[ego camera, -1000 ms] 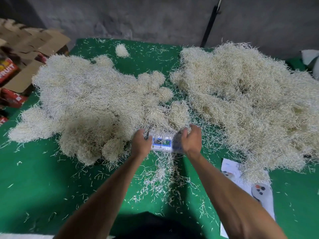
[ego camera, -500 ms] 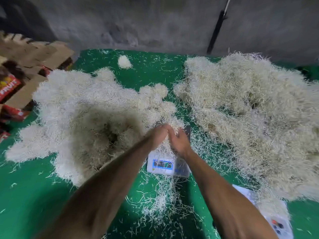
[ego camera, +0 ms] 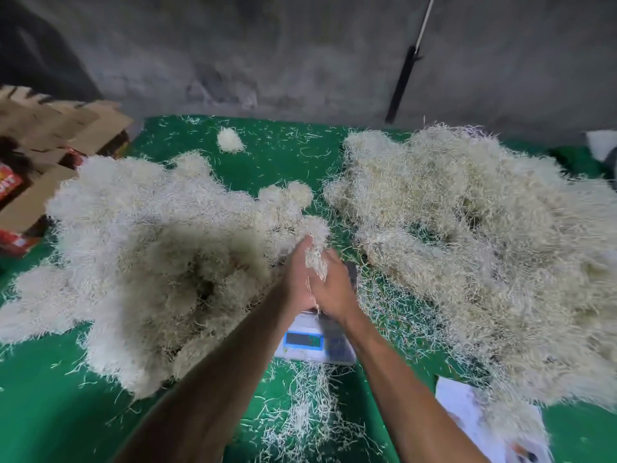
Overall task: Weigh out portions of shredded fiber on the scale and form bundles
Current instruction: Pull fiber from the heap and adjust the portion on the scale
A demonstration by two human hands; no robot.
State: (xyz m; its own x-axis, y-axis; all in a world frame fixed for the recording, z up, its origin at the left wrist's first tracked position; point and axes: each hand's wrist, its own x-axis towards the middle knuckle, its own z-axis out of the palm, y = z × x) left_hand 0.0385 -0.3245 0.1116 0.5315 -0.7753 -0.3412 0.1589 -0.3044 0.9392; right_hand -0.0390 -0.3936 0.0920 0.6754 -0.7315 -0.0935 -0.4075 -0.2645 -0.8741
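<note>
Green cloth (ego camera: 273, 168) covers the floor below a grey concrete wall, and both hands meet over the digital scale (ego camera: 315, 344): left hand (ego camera: 295, 279) and right hand (ego camera: 334, 285) pressed together around a tuft of shredded fiber (ego camera: 315, 253), fingers curled on it. Formed bundles heap up left (ego camera: 150, 248), loose fiber piles right (ego camera: 467, 242). Cardboard boxes (ego camera: 50, 135) sit far left, flaps open, contents too dim to tell
</note>
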